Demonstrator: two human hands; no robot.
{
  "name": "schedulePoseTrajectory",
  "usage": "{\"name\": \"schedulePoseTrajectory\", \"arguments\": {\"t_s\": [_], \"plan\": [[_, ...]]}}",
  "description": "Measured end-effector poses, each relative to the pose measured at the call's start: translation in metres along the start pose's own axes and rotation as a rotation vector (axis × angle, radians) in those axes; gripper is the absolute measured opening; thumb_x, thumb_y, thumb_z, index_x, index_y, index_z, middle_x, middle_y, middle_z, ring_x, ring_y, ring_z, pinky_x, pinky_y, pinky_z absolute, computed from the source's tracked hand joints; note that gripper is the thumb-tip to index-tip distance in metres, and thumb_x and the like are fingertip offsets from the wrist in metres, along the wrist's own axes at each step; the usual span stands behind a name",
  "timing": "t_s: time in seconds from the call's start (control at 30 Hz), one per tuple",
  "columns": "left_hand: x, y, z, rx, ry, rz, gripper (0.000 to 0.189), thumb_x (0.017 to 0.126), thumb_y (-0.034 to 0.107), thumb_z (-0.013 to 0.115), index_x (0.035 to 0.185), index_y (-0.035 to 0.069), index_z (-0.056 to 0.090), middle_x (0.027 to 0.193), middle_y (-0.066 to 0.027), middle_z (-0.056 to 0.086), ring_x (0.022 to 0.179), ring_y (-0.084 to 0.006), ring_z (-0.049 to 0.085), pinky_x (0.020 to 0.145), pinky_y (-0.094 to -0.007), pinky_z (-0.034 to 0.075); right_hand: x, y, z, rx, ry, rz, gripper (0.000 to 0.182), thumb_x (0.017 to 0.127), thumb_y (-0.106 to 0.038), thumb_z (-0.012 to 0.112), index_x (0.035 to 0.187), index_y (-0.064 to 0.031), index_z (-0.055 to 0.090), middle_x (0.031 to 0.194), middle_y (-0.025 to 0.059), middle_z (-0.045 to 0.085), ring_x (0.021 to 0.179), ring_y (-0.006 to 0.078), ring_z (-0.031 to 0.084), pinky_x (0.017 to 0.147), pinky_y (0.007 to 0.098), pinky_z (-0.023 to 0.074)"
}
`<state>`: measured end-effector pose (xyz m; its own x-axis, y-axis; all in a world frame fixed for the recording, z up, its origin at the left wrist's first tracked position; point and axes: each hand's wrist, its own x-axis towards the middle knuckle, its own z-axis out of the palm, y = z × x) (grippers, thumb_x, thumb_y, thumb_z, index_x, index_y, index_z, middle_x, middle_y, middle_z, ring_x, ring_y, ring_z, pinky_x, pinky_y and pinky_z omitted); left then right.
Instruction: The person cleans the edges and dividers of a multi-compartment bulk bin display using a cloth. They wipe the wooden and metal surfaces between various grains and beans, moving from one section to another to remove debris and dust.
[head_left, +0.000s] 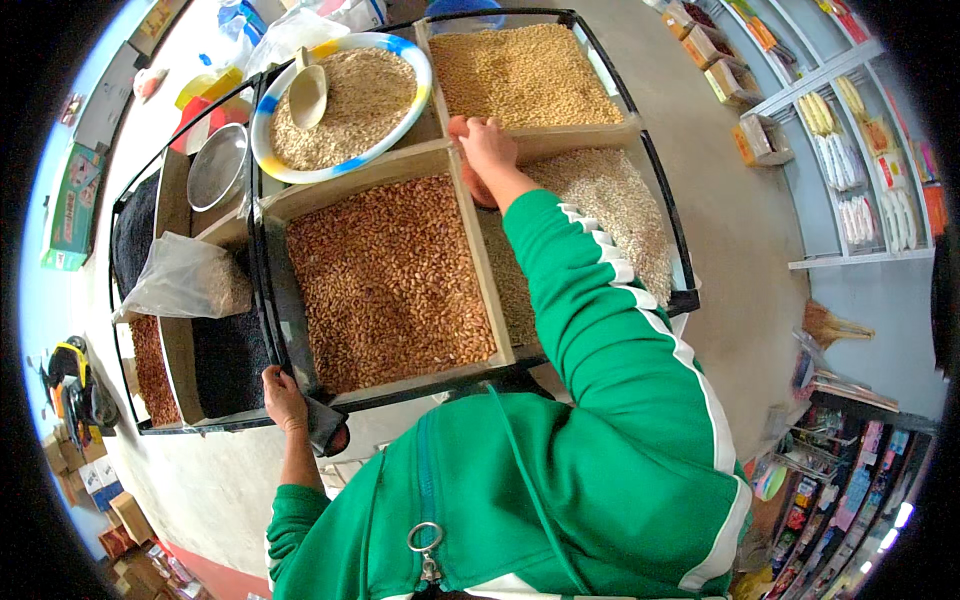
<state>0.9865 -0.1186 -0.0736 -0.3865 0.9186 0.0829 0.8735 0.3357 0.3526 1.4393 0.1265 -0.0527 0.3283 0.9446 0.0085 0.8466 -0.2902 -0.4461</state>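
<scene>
My right hand reaches over the far corner of the bean compartment, its fingers closed on a reddish-brown scoop or cup. My wrist and sleeve hide part of that vessel. Below me, brown speckled beans fill a wooden-walled compartment. Soybeans lie beyond my right hand, and pale flaked grain is at its right. My left hand grips the near edge of the black frame. A dark grey item sits beside that hand; I cannot tell what it is.
A rimmed basin of flakes with a scoop rests on the dividers. At left are a sieve, a plastic bag of grain and black grain. Stocked shelves line the right wall; a hand brush hangs there.
</scene>
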Motion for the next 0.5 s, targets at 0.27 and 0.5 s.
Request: {"name": "schedulePoseTrajectory", "arguments": {"t_s": [0.27, 0.5], "plan": [[-0.094, 0.105, 0.027, -0.425, -0.020, 0.097, 0.006, 0.083, 0.007, 0.055, 0.089, 0.006, 0.056, 0.063, -0.0026, 0.050, 0.056, -0.0096, 0.046, 0.053, -0.0249, 0.041, 0.044, 0.052, 0.038, 0.148, -0.066, 0.021, 0.030, 0.080, -0.035, 0.057, 0.099, -0.0133, 0.056, 0.103, 0.0140, 0.052, 0.092, 0.0338, 0.057, 0.074, 0.0457, 0.0479], [-0.129, 0.175, 0.064, -0.233, 0.025, -0.078, 0.011, 0.082, 0.018, 0.054, 0.087, 0.008, 0.055, 0.066, -0.0083, 0.057, 0.057, -0.0234, 0.054, 0.055, -0.0343, 0.043, 0.041, 0.147, -0.037, 0.077, -0.004, -0.163, 0.029, 0.079, -0.034, 0.059, 0.100, -0.0142, 0.056, 0.107, 0.0143, 0.049, 0.094, 0.0348, 0.055, 0.075, 0.0479, 0.0459]]}}
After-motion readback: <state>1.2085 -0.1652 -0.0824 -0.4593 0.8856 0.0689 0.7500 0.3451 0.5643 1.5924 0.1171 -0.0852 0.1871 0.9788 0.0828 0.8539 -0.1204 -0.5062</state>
